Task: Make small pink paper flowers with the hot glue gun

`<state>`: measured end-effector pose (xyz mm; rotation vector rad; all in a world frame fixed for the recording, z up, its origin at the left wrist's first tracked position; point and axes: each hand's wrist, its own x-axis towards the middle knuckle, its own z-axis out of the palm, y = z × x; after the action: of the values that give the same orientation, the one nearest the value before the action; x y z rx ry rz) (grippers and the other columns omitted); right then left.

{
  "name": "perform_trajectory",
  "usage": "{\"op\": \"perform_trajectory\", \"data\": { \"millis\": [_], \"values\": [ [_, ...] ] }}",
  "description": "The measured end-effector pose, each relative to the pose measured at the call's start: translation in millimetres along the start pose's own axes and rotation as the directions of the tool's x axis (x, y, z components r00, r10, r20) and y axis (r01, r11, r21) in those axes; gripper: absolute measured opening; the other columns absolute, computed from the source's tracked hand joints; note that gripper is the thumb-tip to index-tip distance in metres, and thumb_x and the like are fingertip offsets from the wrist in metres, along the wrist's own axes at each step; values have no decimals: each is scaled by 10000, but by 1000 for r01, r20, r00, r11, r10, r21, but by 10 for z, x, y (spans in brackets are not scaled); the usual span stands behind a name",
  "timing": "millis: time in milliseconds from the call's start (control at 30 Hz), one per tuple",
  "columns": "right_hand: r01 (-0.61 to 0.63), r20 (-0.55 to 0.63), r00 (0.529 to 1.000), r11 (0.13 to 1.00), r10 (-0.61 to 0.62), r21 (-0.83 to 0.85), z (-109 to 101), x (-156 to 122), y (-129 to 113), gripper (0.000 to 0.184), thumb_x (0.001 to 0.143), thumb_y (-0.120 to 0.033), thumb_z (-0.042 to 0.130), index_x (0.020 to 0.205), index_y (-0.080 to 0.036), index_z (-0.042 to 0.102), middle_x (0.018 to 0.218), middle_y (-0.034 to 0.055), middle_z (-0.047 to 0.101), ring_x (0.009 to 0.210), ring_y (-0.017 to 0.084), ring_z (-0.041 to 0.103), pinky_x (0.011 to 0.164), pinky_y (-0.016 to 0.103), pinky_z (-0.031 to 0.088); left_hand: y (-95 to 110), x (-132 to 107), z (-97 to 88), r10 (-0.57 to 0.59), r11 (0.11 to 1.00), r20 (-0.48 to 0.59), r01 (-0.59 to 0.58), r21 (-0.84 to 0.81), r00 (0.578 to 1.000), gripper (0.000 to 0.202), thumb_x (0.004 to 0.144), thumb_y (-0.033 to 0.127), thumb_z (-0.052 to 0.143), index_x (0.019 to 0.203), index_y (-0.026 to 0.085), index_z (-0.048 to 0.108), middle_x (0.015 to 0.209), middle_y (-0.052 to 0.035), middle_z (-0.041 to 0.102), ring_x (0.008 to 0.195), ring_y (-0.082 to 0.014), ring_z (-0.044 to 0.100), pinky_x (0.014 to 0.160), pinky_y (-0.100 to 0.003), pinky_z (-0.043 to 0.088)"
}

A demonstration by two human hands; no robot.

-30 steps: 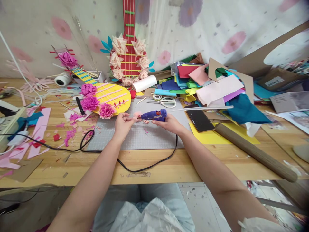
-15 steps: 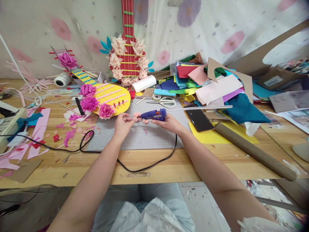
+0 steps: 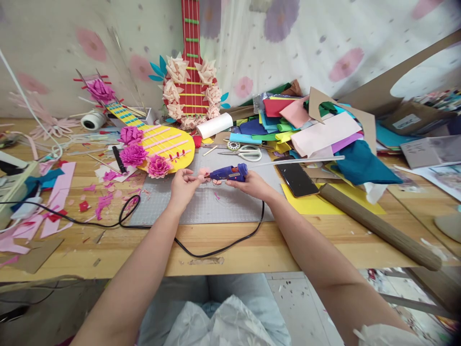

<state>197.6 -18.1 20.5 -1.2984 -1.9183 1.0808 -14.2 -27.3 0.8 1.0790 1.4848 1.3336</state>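
Observation:
My right hand [image 3: 250, 184] is closed round a blue hot glue gun [image 3: 227, 173], its nozzle pointing left. A long clear glue stick [image 3: 306, 160] sticks out of the gun's back end to the right. The fingers of my left hand [image 3: 185, 184] are pinched together by the nozzle. Between them and the gun tip shows a small pale pink paper piece [image 3: 203, 174], which the left fingertips seem to grip. Both hands are over a grey cutting mat [image 3: 212, 206]. From the gun a black cord [image 3: 216, 253] loops down across the table.
Behind the hands lie a yellow paper guitar with pink flowers [image 3: 169, 144], scissors [image 3: 248, 153] and a white roll [image 3: 215, 126]. A red guitar [image 3: 190, 91] leans on the curtain. To the right are a phone [image 3: 298, 177], a brown cardboard tube [image 3: 378, 226] and heaped coloured paper [image 3: 324, 132].
The glue gun and its glue stick have shifted very slightly at the pink paper piece. Both hands keep nearly the same place and hold.

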Motion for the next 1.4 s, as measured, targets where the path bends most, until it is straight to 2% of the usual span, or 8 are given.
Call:
{"op": "perform_trajectory", "data": {
  "millis": [233,567,733,867,967,1067,1167,1400],
  "values": [
    [-86,-37,996,996,85,-28,-82,-2,19,443,704,-524,669,987,-184,690,798,36,689,707,167,599,693,311,481,55,11,-21,-139,969,26,141,-203,990,489,467,278,814,826,166,501,634,20,606,498,-72,501,413,-180,291],
    [-268,-423,890,947,172,-178,-252,286,407,479,684,-594,639,886,-162,680,829,105,689,821,272,638,734,387,469,52,26,-61,-148,941,12,145,-306,989,421,434,317,840,772,144,657,785,-22,665,611,-68,559,473,-162,407],
    [-284,-415,900,900,132,-331,-284,252,394,482,691,-597,629,907,-166,639,914,133,672,894,297,616,753,398,455,77,32,-75,-146,917,10,140,-374,989,383,442,305,839,733,150,644,681,33,599,482,-16,437,468,-167,430],
    [-346,-420,900,779,118,-523,-453,37,229,430,587,-502,743,829,-184,582,950,130,642,956,318,570,752,390,435,109,26,-76,-142,912,8,134,-388,990,358,480,296,816,728,152,602,729,19,628,497,-25,465,507,-191,469],
    [-333,-240,941,765,237,-551,-509,-80,76,390,586,-500,743,734,-210,528,793,60,627,790,259,580,668,352,425,130,15,-72,-132,917,7,125,-378,991,358,524,306,790,759,161,562,824,-12,671,520,-43,514,507,-199,474],
    [-144,-9,988,911,153,-386,-385,-16,-35,317,671,-457,692,784,-212,527,786,17,626,732,187,579,658,307,432,149,-1,-64,-109,922,21,109,-371,994,367,563,328,769,790,178,523,848,-17,679,542,-59,549,496,-195,467],
    [4,-3,1000,987,-5,-163,-116,232,-59,271,757,-364,628,946,-191,540,956,49,647,850,155,602,754,288,460,162,-11,-57,-97,922,51,110,-371,994,387,595,350,752,816,195,474,852,-18,682,545,-68,569,481,-187,459],
    [-127,-32,992,989,124,-82,383,799,-37,248,816,-182,569,1058,-160,518,957,63,669,846,135,626,781,279,474,121,-1,-65,-41,926,115,81,-368,993,388,611,359,730,841,206,458,716,35,616,456,-48,495,452,-195,456]
  ]
}}
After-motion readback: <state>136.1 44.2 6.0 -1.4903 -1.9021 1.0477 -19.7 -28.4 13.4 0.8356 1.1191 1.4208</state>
